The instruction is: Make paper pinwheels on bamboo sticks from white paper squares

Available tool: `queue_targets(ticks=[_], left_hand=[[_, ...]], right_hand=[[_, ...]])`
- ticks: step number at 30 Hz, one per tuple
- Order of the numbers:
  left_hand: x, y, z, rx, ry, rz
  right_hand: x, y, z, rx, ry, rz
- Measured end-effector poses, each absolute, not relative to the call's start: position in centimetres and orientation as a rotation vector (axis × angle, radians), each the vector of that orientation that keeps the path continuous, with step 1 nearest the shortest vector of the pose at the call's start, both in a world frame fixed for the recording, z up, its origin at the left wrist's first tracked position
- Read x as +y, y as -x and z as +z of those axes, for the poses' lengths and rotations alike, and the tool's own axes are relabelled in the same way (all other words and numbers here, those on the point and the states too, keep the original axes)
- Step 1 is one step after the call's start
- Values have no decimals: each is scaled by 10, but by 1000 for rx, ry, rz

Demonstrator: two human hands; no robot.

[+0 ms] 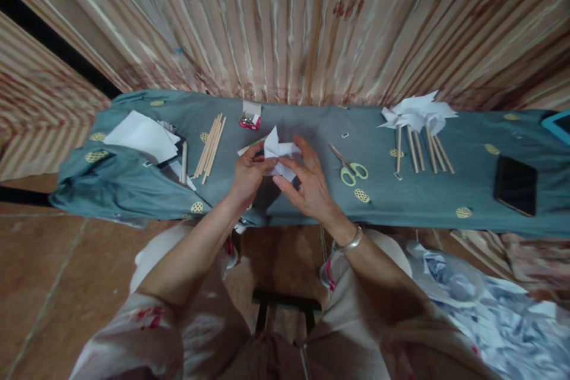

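A white paper pinwheel (276, 148) with pointed, folded blades is held over the near middle of the cloth-covered table. My left hand (249, 173) grips its left side, thumb pressed against the paper's centre. From the right, my right hand (307, 181) pinches the same pinwheel, its index finger reaching to the middle and its thumb below. Whatever sits at the centre under the fingertips is hidden. A thin stick (250, 146) shows just behind my left hand. Scissors (350, 167) with green handles lie to the right of my hands.
Several loose wooden sticks (210, 148) and white paper sheets (141, 135) lie left. A small open red box (250, 117) holds metal pieces. Finished pinwheels (418, 113) on sticks lie right, before a black phone (515, 185). The teal cloth (307, 214) meets a curtain (285, 35) behind.
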State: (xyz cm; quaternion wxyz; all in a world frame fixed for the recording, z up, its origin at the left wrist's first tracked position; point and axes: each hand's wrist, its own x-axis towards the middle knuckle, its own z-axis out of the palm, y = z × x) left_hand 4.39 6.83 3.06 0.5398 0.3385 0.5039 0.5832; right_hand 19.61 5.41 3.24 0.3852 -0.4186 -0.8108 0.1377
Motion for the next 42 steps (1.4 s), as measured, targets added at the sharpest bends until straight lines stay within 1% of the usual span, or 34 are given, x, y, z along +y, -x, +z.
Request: queue_targets(ticks=[5, 8, 10, 14, 17, 21, 28, 34, 42], left_hand=[[72, -44, 33, 1186, -807, 1435], [73, -45, 35, 1181, -785, 1442], [73, -45, 35, 1185, -776, 1439], [73, -47, 31, 1184, -781, 1431], [73, -49, 29, 1182, -830, 1409], [72, -52, 28, 1176, -881, 1398], [75, -53, 24, 1219, -981, 1375], [73, -56, 30, 1254, -1004, 1343], [70, -55, 28, 1327, -1304, 1310]], right_hand=[[57, -202, 36, -1990, 1087, 306], [67, -209, 29, -1876, 1153, 337], [76, -212, 19, -1748, 1183, 468], [90, -209, 2, -1530, 1121, 946], [90, -205, 1, -1487, 1106, 1104], [85, -203, 11, -1475, 1167, 1097], [80, -201, 26, -1321, 1223, 1188], [76, -198, 32, -1357, 1241, 1110], [75, -194, 26, -1441, 1252, 973]])
